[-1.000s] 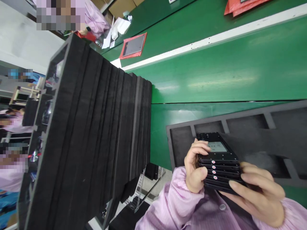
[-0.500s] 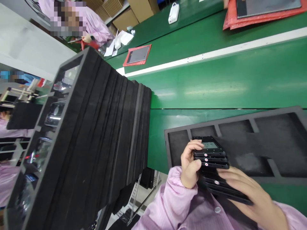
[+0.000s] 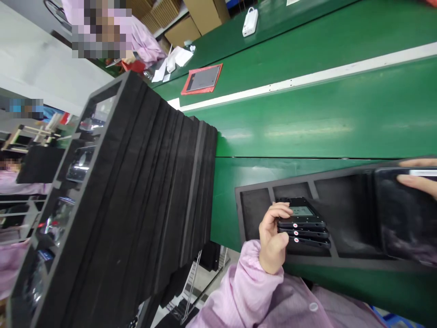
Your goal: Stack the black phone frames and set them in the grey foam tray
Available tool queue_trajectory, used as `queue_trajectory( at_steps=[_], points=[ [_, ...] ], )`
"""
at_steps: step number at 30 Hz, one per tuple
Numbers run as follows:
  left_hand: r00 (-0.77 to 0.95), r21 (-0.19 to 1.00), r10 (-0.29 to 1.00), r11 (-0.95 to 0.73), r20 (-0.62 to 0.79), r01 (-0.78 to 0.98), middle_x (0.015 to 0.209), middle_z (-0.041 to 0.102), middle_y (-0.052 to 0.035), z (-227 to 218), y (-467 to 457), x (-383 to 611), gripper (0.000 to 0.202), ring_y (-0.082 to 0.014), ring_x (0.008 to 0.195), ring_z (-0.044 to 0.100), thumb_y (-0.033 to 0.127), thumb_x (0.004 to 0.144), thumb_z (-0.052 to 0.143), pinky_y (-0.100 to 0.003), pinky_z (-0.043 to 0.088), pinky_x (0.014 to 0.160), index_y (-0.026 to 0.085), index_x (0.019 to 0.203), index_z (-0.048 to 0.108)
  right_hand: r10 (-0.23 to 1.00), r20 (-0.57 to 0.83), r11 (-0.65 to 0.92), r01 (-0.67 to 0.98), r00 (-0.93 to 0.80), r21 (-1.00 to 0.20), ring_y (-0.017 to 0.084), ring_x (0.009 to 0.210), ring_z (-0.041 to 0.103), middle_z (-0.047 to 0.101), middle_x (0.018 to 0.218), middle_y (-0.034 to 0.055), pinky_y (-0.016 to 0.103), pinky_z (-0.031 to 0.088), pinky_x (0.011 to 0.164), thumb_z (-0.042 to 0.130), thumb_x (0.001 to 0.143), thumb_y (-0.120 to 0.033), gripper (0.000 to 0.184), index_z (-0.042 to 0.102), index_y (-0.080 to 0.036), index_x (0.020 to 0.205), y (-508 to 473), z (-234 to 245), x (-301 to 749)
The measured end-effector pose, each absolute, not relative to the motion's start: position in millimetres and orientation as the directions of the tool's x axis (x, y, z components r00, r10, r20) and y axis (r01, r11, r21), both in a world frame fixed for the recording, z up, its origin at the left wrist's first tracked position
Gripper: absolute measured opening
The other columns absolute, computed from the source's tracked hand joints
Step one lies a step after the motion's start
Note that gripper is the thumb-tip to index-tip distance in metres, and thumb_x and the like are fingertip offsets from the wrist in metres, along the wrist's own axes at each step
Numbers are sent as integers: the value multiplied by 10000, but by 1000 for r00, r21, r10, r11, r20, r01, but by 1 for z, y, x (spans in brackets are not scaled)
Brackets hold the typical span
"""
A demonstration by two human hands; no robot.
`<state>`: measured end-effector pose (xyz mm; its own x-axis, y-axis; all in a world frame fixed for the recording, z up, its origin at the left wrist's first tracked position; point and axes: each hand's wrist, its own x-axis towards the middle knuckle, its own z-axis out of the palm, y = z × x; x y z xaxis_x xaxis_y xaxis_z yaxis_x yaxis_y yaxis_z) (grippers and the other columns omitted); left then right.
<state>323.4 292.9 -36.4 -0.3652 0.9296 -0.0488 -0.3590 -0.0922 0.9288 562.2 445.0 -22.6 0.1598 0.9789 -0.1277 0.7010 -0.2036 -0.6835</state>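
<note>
My left hand (image 3: pixel 273 234) is closed round a stack of three black phones (image 3: pixel 303 222), thumb at the front and fingers over the top. Each phone's near edge bears a small red-and-white round sticker, and the top one carries a greyish label. The stack is held above the left part of a black foam tray (image 3: pixel 312 189) with rectangular pockets. At the right edge, my right hand (image 3: pixel 419 181) grips glossy black phones (image 3: pixel 406 218), over the tray's right end. They are blurred and cut off by the frame, so their number cannot be told.
A tall stack of black foam trays (image 3: pixel 146 182) stands at the left, clear-wrapped items in its outermost pockets. On the green bench (image 3: pixel 307 114) lie a grey panel on red wrap (image 3: pixel 203 78) and a white power-bank-like device (image 3: pixel 250 22). A person in pink (image 3: pixel 146 43) works at the far left.
My right hand has moved from below the left hand's stack out to the right edge, carrying black phones. My left hand keeps its three phones almost in place. The view has shifted slightly.
</note>
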Motion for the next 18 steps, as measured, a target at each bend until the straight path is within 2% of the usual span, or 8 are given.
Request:
queue_trajectory(
  at_steps=[1, 3, 5, 7, 9, 11, 14, 18],
  points=[
    [-373, 932, 926, -87, -54, -351, 842, 616, -40, -36, 293, 324, 353, -259, 950, 535, 524, 658, 681, -435, 351, 935, 211, 814, 634, 913, -318, -404, 653, 254, -640, 108, 310, 509, 545, 383, -10, 245, 376, 394, 726, 568, -471, 468, 689, -39, 745, 450, -19, 549],
    [-385, 941, 920, -70, -67, -331, 838, 615, -48, -36, 292, 324, 371, -271, 951, 537, 542, 650, 676, -454, 354, 935, 206, 801, 628, 791, -475, -607, 586, 384, -537, 67, 284, 451, 489, 342, -57, 216, 360, 393, 770, 572, -311, 400, 683, -27, 840, 452, -14, 526],
    [-387, 946, 919, -53, -78, -318, 836, 617, -54, -36, 291, 324, 383, -281, 952, 539, 552, 643, 673, -469, 359, 932, 203, 791, 624, 750, -501, -658, 574, 433, -488, 47, 261, 386, 419, 306, -90, 195, 317, 367, 780, 594, -252, 419, 673, -40, 938, 448, -14, 515],
    [-390, 946, 917, -49, -85, -321, 836, 618, -52, -36, 291, 324, 380, -281, 954, 540, 549, 639, 675, -470, 357, 935, 205, 795, 627, 763, -503, -636, 610, 406, -472, 62, 257, 371, 411, 308, -86, 202, 295, 345, 787, 597, -302, 490, 661, -48, 997, 443, -21, 516],
    [-398, 945, 913, -46, -92, -325, 831, 619, -48, -35, 291, 324, 380, -279, 954, 541, 548, 631, 681, -470, 349, 942, 208, 793, 629, 856, -390, -504, 717, 340, -481, 117, 336, 491, 550, 431, -6, 240, 358, 370, 773, 594, -406, 557, 663, -28, 988, 438, -34, 526],
    [-410, 946, 906, -37, -104, -323, 823, 619, -50, -35, 292, 325, 389, -282, 949, 543, 556, 620, 684, -478, 342, 947, 207, 783, 630, 975, -135, -222, 847, 178, -483, 235, 623, 657, 675, 719, 136, 309, 471, 497, 714, 634, -514, 625, 661, 9, 972, 434, -48, 535],
    [-422, 939, 899, -42, -114, -342, 821, 622, -46, -34, 292, 326, 380, -277, 945, 542, 545, 612, 693, -460, 349, 936, 209, 779, 636, 982, 155, 162, 912, -110, -377, 353, 998, 610, 648, 973, 258, 404, 505, 740, 575, 776, -573, 685, 625, 59, 1034, 426, -62, 539],
    [-414, 928, 904, -56, -110, -367, 832, 627, -30, -34, 292, 326, 360, -259, 956, 533, 532, 625, 697, -421, 348, 935, 223, 804, 651, 929, 302, 291, 927, -214, -238, 414, 1005, 592, 602, 1034, 329, 487, 494, 763, 563, 835, -520, 572, 632, 31, 970, 407, -50, 529]
  ],
)
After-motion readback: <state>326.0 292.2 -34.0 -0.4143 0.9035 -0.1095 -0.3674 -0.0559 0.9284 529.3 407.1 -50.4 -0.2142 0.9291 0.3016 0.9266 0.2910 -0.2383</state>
